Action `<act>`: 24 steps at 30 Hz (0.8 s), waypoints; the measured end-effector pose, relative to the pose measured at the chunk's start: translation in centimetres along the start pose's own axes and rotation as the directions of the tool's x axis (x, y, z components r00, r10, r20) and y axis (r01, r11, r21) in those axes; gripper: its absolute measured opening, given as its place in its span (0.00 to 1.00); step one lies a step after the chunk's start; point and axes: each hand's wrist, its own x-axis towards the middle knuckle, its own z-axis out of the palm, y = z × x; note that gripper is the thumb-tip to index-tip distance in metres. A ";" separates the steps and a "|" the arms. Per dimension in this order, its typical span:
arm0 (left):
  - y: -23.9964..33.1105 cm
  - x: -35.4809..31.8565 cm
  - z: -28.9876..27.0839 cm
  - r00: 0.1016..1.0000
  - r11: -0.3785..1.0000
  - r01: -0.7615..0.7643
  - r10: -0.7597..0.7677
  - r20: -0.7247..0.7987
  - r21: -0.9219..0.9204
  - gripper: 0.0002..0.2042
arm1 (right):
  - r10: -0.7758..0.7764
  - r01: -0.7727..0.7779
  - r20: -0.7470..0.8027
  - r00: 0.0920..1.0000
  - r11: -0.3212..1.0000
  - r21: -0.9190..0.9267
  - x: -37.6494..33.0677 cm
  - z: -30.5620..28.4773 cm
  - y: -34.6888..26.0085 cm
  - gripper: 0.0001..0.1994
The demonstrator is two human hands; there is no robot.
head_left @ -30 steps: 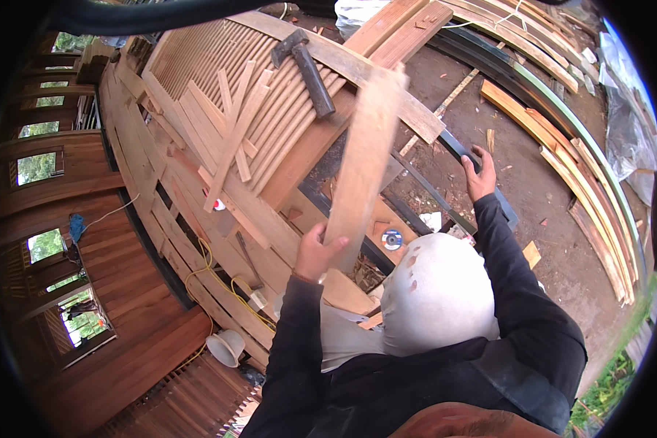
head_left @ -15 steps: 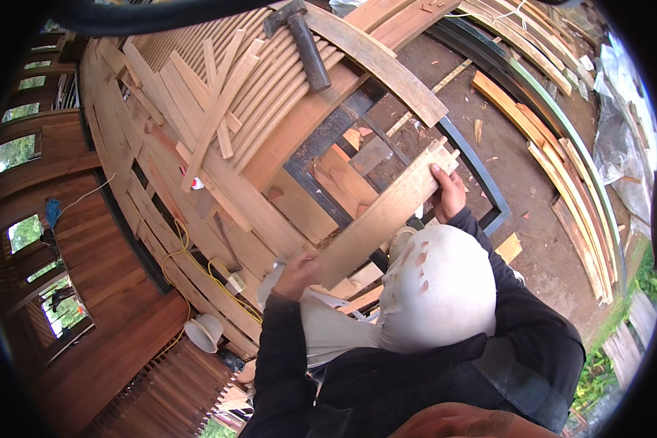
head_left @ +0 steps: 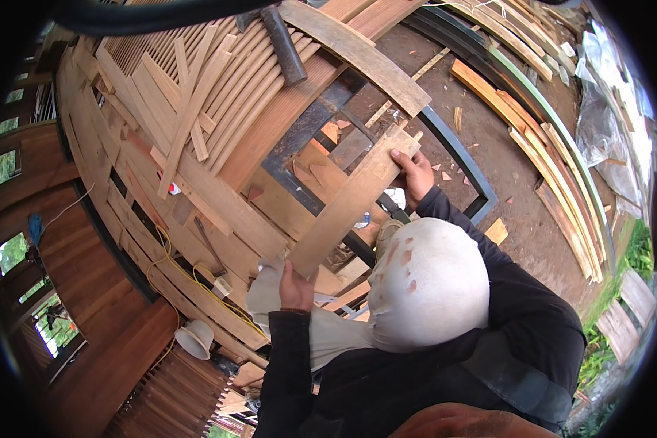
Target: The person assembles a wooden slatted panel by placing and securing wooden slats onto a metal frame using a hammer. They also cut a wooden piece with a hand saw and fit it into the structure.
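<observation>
Pale wood board [head_left: 354, 193], one piece, held at both ends

Lies slantwise between your two hands, notched end up and to the right. Your left hand [head_left: 296, 288]: closed on the lower end. Your right hand [head_left: 415, 177]: closed on the edge near the notched end, thumb on the upper face, some fingers hidden beneath. Adjoining: your white trousers [head_left: 434, 281], knee marked with reddish patches, just below the board. Beneath and beyond: dark metal frame [head_left: 456, 151], with wood offcuts [head_left: 315, 164] inside its outline. Farther: row of slender slats [head_left: 255, 95], bearing loose strips [head_left: 203, 106] and a dark hammer [head_left: 283, 47]. To your left: yellow cord [head_left: 168, 243]; white bucket [head_left: 193, 340]. To your right: long timbers [head_left: 571, 208] on brown ground [head_left: 522, 201]; outermost, clear plastic sheet [head_left: 597, 109].
</observation>
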 end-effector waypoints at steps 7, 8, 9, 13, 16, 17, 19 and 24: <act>0.0 0.8 0.1 0.997 0.997 -0.062 0.061 -0.048 -0.034 0.22 | 0.010 -0.011 0.063 0.998 1.000 0.007 1.2 0.3 -0.3 0.24; 0.0 0.9 0.0 0.997 0.997 -0.065 0.062 -0.041 -0.053 0.22 | 0.004 -0.005 0.073 0.997 1.000 0.016 1.4 0.5 -0.4 0.24; -0.1 1.0 -0.1 0.997 0.995 -0.067 0.065 -0.035 -0.073 0.22 | -0.001 -0.001 0.084 0.996 1.000 0.023 1.5 0.7 -0.6 0.24; -0.5 0.7 0.1 0.994 0.983 -0.107 0.103 -0.032 -0.149 0.22 | -0.002 0.001 0.075 0.997 1.000 0.020 2.2 1.5 -0.7 0.24; -0.9 0.3 -0.5 0.993 0.961 -0.114 0.108 -0.038 -0.251 0.21 | -0.015 0.014 0.081 0.997 1.000 0.012 2.0 2.5 -0.9 0.25; -1.1 0.5 -0.6 0.994 0.963 -0.110 0.109 -0.014 -0.248 0.20 | 0.011 -0.010 0.029 1.000 0.999 -0.045 2.6 1.6 -0.4 0.26; -1.1 1.2 -1.1 0.994 0.966 -0.109 0.111 -0.005 -0.235 0.19 | -0.050 0.050 0.015 0.999 0.998 -0.027 2.8 0.9 -0.1 0.25; -0.7 0.8 0.3 0.995 0.977 -0.096 0.089 -0.045 -0.192 0.19 | -0.034 0.034 0.060 0.998 0.999 0.006 2.9 0.9 -0.1 0.22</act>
